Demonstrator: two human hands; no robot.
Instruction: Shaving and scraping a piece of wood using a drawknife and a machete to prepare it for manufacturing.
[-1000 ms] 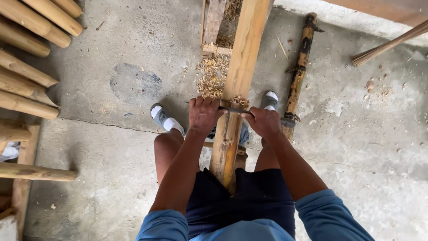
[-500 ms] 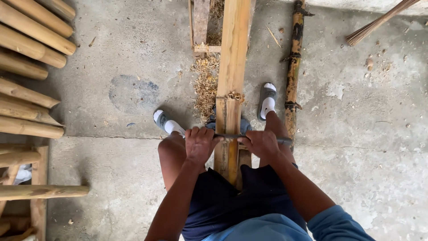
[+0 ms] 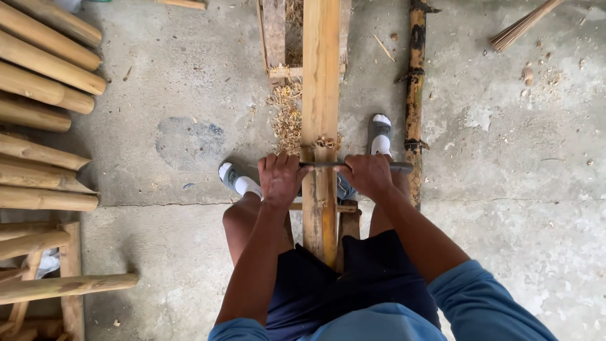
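A long split bamboo slat (image 3: 320,82) runs away from me between my knees. Across it lies a dark two-handled drawknife (image 3: 328,165). My left hand (image 3: 279,179) grips its left handle and my right hand (image 3: 367,175) grips its right handle. The blade rests on the slat just below a small curl of shavings (image 3: 325,143). I sit astride a low wooden bench (image 3: 344,221), with one foot on each side of the slat.
Pale shavings (image 3: 287,117) litter the concrete left of the slat. A dark rough bamboo pole (image 3: 415,95) lies to the right. Several peeled bamboo poles (image 3: 44,82) are stacked at left, over a wooden frame (image 3: 69,278). A broom (image 3: 521,25) lies at top right.
Both hands drew the drawknife toward my body along the slat, then returned it forward a little. The camera view also shifted over the work.
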